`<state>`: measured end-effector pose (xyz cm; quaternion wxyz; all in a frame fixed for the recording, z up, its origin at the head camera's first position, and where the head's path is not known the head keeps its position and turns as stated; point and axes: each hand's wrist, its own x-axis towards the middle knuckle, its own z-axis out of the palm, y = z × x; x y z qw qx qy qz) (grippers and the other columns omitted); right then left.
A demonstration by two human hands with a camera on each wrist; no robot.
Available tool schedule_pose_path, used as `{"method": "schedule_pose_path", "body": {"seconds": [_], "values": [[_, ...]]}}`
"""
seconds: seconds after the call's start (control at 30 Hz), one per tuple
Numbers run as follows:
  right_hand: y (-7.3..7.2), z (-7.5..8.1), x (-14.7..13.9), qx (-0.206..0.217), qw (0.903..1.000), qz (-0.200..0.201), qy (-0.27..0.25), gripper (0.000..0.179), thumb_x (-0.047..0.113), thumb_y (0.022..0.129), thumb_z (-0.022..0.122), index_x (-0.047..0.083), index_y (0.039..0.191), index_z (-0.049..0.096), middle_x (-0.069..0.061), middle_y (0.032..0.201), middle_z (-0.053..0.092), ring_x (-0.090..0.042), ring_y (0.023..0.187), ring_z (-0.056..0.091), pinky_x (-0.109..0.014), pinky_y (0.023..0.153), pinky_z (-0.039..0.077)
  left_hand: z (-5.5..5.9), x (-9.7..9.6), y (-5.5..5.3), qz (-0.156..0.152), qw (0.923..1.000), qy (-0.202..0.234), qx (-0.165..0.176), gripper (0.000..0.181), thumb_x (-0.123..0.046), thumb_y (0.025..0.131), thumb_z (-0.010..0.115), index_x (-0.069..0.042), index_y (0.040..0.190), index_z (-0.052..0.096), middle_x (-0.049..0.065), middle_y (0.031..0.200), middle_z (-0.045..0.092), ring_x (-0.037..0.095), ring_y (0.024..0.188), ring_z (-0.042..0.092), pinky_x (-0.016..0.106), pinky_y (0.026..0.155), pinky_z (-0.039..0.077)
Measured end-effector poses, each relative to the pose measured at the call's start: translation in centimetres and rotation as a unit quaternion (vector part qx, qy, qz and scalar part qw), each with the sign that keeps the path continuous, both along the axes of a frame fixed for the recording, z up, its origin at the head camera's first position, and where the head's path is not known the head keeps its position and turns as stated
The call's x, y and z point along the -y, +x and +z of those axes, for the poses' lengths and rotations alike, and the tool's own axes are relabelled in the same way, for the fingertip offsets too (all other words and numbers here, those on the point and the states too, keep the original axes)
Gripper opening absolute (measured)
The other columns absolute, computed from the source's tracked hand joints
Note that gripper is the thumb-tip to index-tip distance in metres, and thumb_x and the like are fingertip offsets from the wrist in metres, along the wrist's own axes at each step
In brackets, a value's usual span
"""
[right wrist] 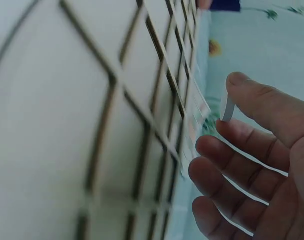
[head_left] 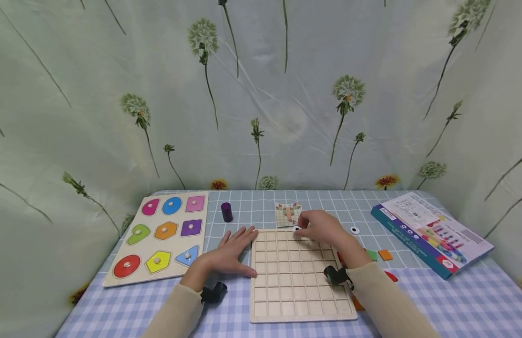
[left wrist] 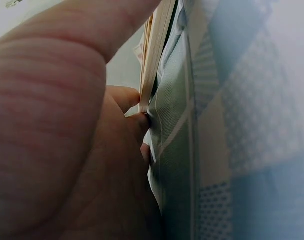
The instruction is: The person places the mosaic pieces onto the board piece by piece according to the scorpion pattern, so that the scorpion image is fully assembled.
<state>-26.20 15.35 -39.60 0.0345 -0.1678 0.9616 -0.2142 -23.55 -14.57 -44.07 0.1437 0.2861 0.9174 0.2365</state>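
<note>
A wooden grid board (head_left: 300,281) with square cells lies on the table in front of me. My right hand (head_left: 321,228) pinches a white round eye piece (right wrist: 226,107) between thumb and index finger, over the board's far edge. In the right wrist view the disc is seen nearly edge-on. Spread at the board's left edge is my left hand (head_left: 232,253), fingertips and thumb touching the wood. A small pattern card (head_left: 283,217) lies just beyond the board, partly behind the right hand. A second eye piece (head_left: 354,230) sits right of that hand.
On the left lies a shape puzzle board (head_left: 134,241) with knobbed pieces, near a purple cylinder (head_left: 226,212). A flat box (head_left: 434,232) lies at right. Green (head_left: 372,255), orange (head_left: 385,255) and red (head_left: 391,276) pieces lie around the right forearm, some partly hidden by it.
</note>
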Motion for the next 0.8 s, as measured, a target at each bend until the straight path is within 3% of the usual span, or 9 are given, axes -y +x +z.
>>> {"method": "schedule_pose_path", "body": {"seconds": [0.23, 0.6, 0.7, 0.8], "values": [[-0.1, -0.9, 2.5, 0.011, 0.9998, 0.016, 0.001, 0.025, 0.034, 0.085, 0.080, 0.019, 0.081, 0.060, 0.006, 0.073, 0.058, -0.012, 0.064, 0.049, -0.027, 0.059, 0.038, -0.1, 0.0, 0.0, -0.001, 1.0000, 0.005, -0.002, 0.108, -0.054, 0.078, 0.080, -0.014, 0.160, 0.022, 0.007, 0.169, 0.015, 0.033, 0.158, 0.007, 0.063, 0.124, -0.002], [-0.4, -2.1, 3.9, 0.012, 0.9998, -0.019, -0.002, 0.032, 0.041, 0.081, 0.082, 0.019, 0.075, 0.060, 0.005, 0.069, 0.058, -0.014, 0.060, 0.051, -0.028, 0.053, 0.038, 0.0, 0.0, -0.1, -0.006, 0.9999, 0.008, -0.004, 0.108, -0.053, 0.078, 0.080, -0.013, 0.160, 0.022, 0.008, 0.169, 0.015, 0.034, 0.157, 0.007, 0.064, 0.123, -0.002], [-0.3, -2.1, 3.8, 0.011, 0.9998, -0.014, -0.013, 0.027, 0.038, 0.082, 0.082, 0.019, 0.081, 0.062, 0.005, 0.071, 0.058, -0.013, 0.061, 0.051, -0.028, 0.054, 0.039, 0.0, 0.0, -0.1, -0.008, 0.9999, 0.009, -0.003, 0.108, -0.053, 0.078, 0.080, -0.013, 0.160, 0.022, 0.008, 0.169, 0.015, 0.035, 0.157, 0.007, 0.064, 0.123, -0.002], [-0.2, -2.1, 3.5, 0.010, 0.9991, 0.018, -0.038, 0.015, 0.027, 0.088, 0.077, 0.019, 0.097, 0.068, 0.004, 0.077, 0.060, -0.013, 0.066, 0.052, -0.029, 0.059, 0.042, -0.1, 0.0, -0.1, -0.007, 1.0000, 0.007, -0.002, 0.108, -0.053, 0.078, 0.080, -0.013, 0.161, 0.022, 0.008, 0.169, 0.015, 0.034, 0.158, 0.007, 0.064, 0.123, -0.002]]}}
